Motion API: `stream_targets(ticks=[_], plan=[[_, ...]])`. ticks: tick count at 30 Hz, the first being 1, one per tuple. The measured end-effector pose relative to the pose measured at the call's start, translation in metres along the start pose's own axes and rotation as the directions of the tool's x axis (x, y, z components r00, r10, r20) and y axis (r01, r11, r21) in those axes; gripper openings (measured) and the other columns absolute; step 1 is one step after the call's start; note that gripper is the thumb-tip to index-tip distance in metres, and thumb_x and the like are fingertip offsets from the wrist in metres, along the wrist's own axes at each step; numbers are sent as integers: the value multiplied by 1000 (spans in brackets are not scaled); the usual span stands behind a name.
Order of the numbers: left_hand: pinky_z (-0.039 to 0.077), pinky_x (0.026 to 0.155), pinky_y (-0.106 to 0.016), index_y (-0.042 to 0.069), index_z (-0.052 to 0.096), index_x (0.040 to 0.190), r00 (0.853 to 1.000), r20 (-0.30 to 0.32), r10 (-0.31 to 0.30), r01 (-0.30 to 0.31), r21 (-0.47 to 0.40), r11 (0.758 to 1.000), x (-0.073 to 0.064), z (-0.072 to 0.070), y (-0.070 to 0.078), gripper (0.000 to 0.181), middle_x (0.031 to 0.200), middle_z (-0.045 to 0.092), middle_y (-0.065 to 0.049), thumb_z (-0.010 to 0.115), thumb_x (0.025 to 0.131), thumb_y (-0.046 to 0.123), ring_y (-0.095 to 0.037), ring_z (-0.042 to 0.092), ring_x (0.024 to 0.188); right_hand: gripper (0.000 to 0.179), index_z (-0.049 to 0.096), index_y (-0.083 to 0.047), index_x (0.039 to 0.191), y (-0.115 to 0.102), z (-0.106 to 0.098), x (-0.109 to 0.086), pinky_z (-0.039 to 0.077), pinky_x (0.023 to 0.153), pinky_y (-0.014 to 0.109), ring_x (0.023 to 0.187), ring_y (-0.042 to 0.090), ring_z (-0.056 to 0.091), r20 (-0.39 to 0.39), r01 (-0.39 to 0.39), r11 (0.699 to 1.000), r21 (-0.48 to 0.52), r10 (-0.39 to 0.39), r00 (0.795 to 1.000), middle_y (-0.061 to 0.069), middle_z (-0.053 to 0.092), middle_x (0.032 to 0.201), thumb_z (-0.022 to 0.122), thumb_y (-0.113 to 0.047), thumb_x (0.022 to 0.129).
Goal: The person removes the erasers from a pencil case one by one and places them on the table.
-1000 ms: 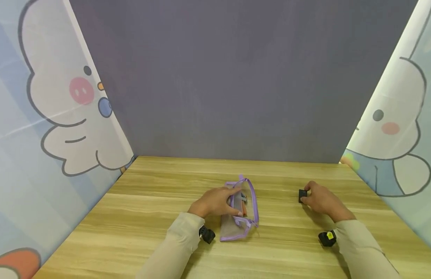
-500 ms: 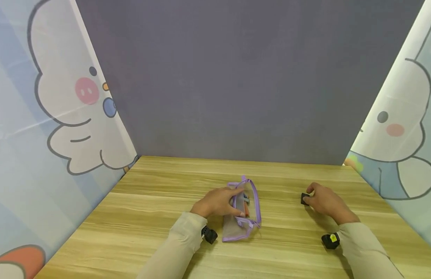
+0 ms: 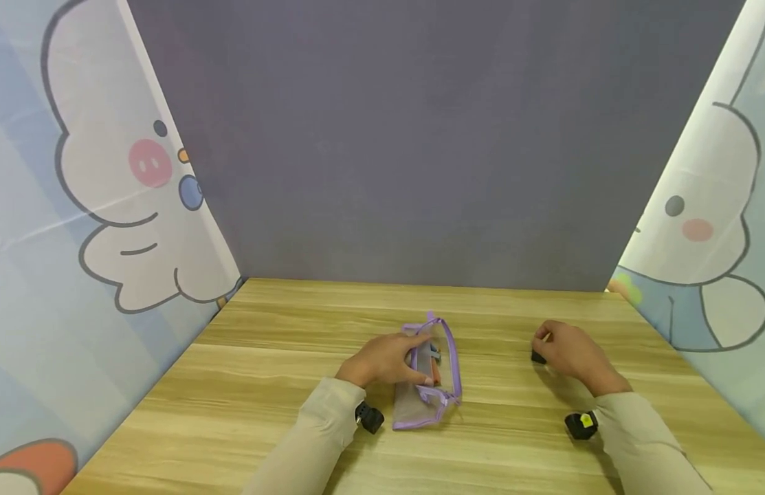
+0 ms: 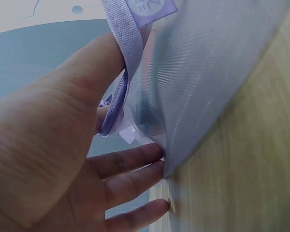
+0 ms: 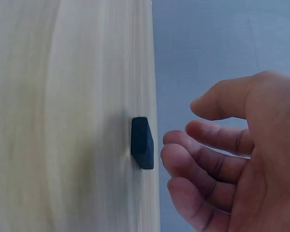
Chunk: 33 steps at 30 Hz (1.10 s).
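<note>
A mesh pencil case (image 3: 413,412) with purple trim lies on the table, its zipped mouth spread open. My left hand (image 3: 382,359) holds its near-side rim: thumb and index finger hook into the mouth, while the other fingers touch the mesh outside in the left wrist view. Through the mouth show an orange item (image 3: 435,371) and a grey-blue one (image 3: 434,353); their kinds are unclear. To the right, a small black block (image 5: 142,142) sits on the table. Beside it my right hand (image 5: 232,154) hovers with loosely curled fingers, apart from the block and holding nothing.
The wooden table (image 3: 283,330) ends at a dark grey panel (image 3: 382,151) at the back. Cartoon-printed sheets (image 3: 110,268) stand on both sides. Each wrist carries a small black camera (image 3: 581,425).
The right fingers have come off the black block and lifted slightly, leaving it on the table. The left hand and the pencil case have stayed in place.
</note>
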<state>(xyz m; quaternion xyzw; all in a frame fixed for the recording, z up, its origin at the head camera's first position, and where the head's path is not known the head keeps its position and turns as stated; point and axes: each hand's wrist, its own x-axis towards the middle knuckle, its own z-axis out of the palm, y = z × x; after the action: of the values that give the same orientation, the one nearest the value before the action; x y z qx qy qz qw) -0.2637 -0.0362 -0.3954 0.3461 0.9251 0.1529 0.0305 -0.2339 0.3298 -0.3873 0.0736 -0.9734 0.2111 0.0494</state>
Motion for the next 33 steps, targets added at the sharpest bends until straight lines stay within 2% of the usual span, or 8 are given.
stream_targets(ticks=[14,22,27,33], plan=[[45,102,-39,23,40,156,1000,13,-2,2,-27,1000,-1,1,-2,90,151,47,-4,74,82,62,-22,51,131,20,68,-4,98,-21,8,3,45,61,36,68,15,55,-26,86,992,88,-84,996,0,64,81,61,-23,99],[45,102,-43,25,40,156,1000,17,-7,8,-23,1000,-1,1,-2,90,153,43,-12,74,81,63,-28,49,133,14,70,-7,97,-34,14,3,45,64,36,70,15,54,-46,112,988,110,-108,993,0,63,82,64,-20,97],[44,103,-43,25,41,156,1000,8,-12,12,-34,999,1,1,-3,91,155,41,-12,75,80,63,-29,46,135,13,71,-7,95,-43,16,2,45,62,35,69,15,52,-53,142,981,135,-136,989,-1,62,80,65,-18,97],[44,103,-39,21,42,155,1000,5,22,-22,-40,999,1,2,-3,89,149,49,-6,76,82,58,-20,50,130,11,70,-7,95,-53,22,3,45,60,33,68,14,53,-24,155,970,187,-153,988,-2,61,78,64,-16,97]])
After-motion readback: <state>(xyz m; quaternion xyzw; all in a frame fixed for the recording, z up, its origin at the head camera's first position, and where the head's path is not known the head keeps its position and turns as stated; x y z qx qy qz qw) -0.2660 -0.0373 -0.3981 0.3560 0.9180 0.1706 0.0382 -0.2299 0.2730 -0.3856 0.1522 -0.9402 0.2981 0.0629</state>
